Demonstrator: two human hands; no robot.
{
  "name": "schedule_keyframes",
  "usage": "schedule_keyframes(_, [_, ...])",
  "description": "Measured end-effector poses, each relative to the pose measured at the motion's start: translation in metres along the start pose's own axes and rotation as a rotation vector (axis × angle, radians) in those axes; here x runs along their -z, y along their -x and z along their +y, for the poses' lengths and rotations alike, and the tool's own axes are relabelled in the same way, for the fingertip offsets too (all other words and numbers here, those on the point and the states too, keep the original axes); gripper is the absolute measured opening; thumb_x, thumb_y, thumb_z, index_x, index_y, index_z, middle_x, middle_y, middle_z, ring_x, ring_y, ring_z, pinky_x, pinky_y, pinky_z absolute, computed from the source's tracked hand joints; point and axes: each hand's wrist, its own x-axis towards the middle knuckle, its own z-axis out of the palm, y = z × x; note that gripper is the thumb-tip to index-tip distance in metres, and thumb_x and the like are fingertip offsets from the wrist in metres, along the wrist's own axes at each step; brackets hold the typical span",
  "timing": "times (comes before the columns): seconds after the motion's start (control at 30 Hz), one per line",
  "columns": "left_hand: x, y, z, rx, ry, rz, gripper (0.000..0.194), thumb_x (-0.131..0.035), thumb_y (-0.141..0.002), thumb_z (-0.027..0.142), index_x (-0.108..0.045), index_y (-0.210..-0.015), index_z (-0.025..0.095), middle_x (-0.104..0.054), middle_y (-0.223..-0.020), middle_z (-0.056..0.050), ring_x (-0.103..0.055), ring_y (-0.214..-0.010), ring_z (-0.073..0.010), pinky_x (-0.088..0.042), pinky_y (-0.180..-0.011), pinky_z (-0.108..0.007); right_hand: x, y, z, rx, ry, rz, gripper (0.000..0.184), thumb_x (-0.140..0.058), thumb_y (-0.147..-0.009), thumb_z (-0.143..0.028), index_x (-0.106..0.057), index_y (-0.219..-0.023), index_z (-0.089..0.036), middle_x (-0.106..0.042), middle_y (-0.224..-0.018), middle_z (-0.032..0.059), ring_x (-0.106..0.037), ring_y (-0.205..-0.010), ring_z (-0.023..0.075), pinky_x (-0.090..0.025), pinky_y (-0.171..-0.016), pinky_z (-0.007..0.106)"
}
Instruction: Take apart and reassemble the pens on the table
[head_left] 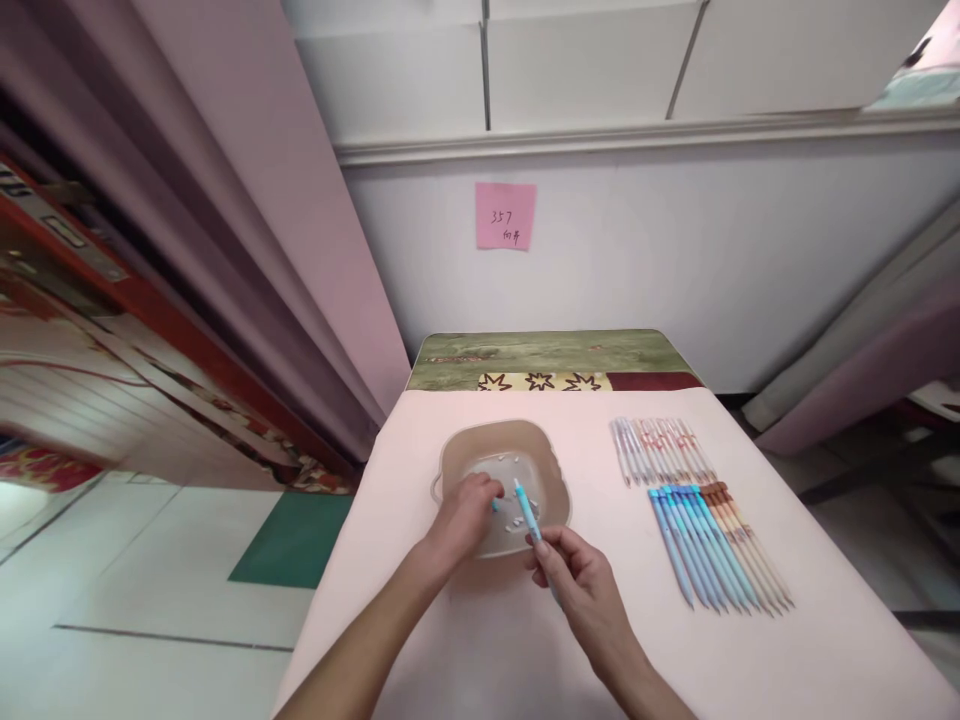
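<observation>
A light-blue pen (528, 512) is in my right hand (581, 580), gripped between thumb and fingers, its upper end pointing up over the near right side of a beige plastic basin (495, 436). Over the basin's left part, my left hand (466, 515) has its fingers closed; a small blue piece (495, 506) shows at the fingertips, its kind too small to make out. Several small whitish bits (517, 522) lie on the basin's floor. To the right, blue pens (699, 545) lie side by side in a row.
Cream pens with brown tops (746, 545) continue the blue row. Above them lies a row of clear pens (664, 452). A pale pink cloth (600, 660) covers the table, with a green patterned strip (555, 348) behind. A pink note (505, 216) is on the wall.
</observation>
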Motion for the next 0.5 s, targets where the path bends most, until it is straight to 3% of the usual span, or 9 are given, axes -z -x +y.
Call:
schedule_keyframes(0.07, [-0.006, -0.008, 0.000, 0.008, -0.071, -0.070, 0.019, -0.047, -0.073, 0.007, -0.062, -0.074, 0.018, -0.062, -0.081, -0.006, -0.057, -0.084, -0.0220, -0.042, -0.074, -0.031, 0.004, 0.000, -0.002, -0.005, -0.011, 0.022, 0.040, -0.059, -0.083, -0.052, -0.063, -0.098, -0.015, -0.064, -0.072, 0.0038, -0.056, -0.067, 0.0147, -0.046, -0.065, 0.026])
schedule_keyframes(0.17, [-0.009, -0.012, 0.000, 0.034, -0.087, -0.073, 0.017, -0.046, -0.072, 0.006, -0.058, -0.068, 0.017, -0.061, -0.077, -0.006, -0.057, -0.079, -0.0222, -0.041, -0.072, -0.032, 0.011, 0.000, -0.004, 0.003, -0.003, 0.032, 0.042, -0.058, -0.084, -0.053, -0.062, -0.102, -0.015, -0.064, -0.071, 0.0038, -0.056, -0.066, 0.0147, -0.047, -0.065, 0.026])
schedule_keyframes(0.33, [0.000, -0.007, 0.001, 0.100, -0.047, 0.006, 0.017, -0.044, -0.078, 0.010, -0.057, -0.085, 0.018, -0.062, -0.079, -0.006, -0.058, -0.078, -0.0220, -0.043, -0.074, -0.034, 0.027, -0.004, -0.006, 0.070, 0.180, 0.077, 0.036, -0.057, -0.084, -0.051, -0.064, -0.092, -0.016, -0.066, -0.076, 0.0054, -0.058, -0.069, 0.0161, -0.047, -0.064, 0.025])
schedule_keyframes(0.4, [0.004, -0.001, 0.007, 0.118, 0.235, 0.075, 0.014, -0.044, -0.084, 0.019, -0.056, -0.092, 0.019, -0.063, -0.083, -0.006, -0.060, -0.076, -0.0199, -0.046, -0.073, -0.033, 0.032, -0.005, -0.008, 0.101, 0.321, 0.119, 0.033, -0.056, -0.085, -0.049, -0.064, -0.092, -0.018, -0.066, -0.075, 0.0041, -0.058, -0.069, 0.0163, -0.044, -0.060, 0.024])
schedule_keyframes(0.5, [0.008, 0.011, 0.021, 0.164, 0.867, 0.122, 0.019, -0.052, -0.085, 0.034, -0.058, -0.094, 0.019, -0.066, -0.087, -0.005, -0.062, -0.075, -0.0171, -0.051, -0.073, -0.032, 0.037, -0.005, -0.012, 0.151, 0.493, 0.150, 0.028, -0.054, -0.087, -0.045, -0.065, -0.093, -0.020, -0.067, -0.075, 0.0027, -0.058, -0.066, 0.0162, -0.041, -0.054, 0.022])
